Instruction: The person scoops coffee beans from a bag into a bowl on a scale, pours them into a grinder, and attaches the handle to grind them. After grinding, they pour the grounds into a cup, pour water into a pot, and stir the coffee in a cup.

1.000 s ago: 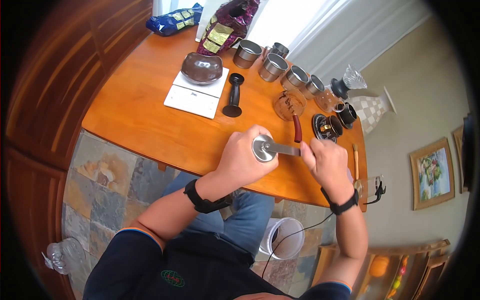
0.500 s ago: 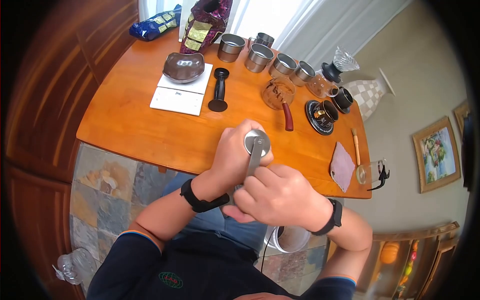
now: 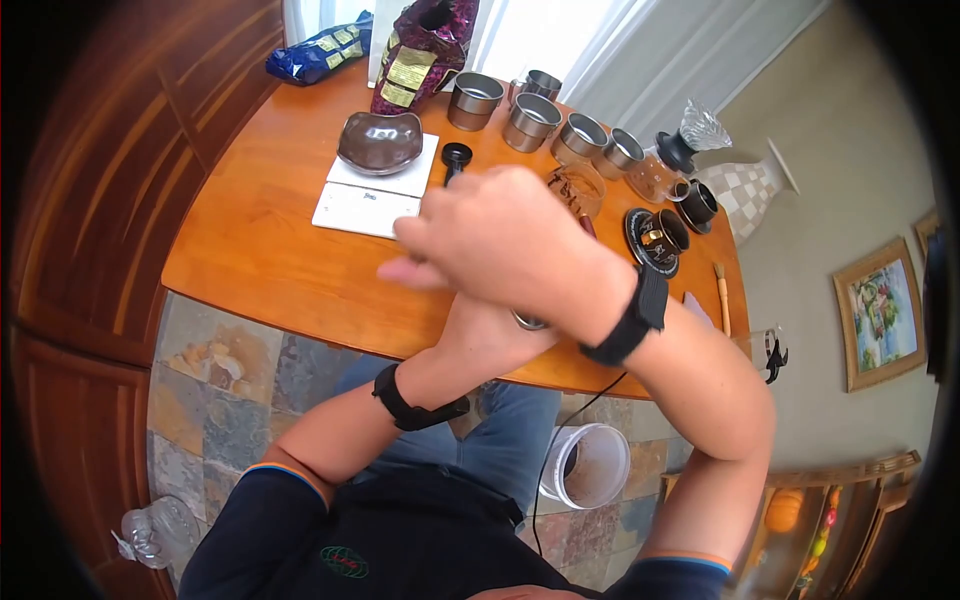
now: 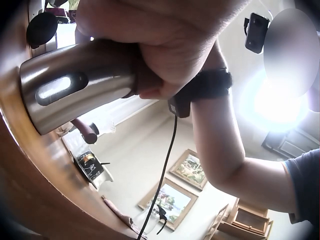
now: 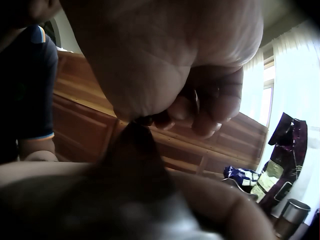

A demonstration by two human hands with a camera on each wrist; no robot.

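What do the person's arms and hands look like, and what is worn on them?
Both hands are bare. Each wrist carries a black strap: left wrist strap, right wrist strap. A thin black cable hangs from the right one. The dark short sleeves have an orange and light-blue edge.

we are sitting at an orange wooden table (image 3: 270, 250) over a slate-tile floor (image 3: 230, 360), with dark wood panelling (image 3: 90, 150) beside it. daylight is pouring through white curtains (image 3: 640, 60), and a framed painting (image 3: 878, 318) is hanging on the beige wall.
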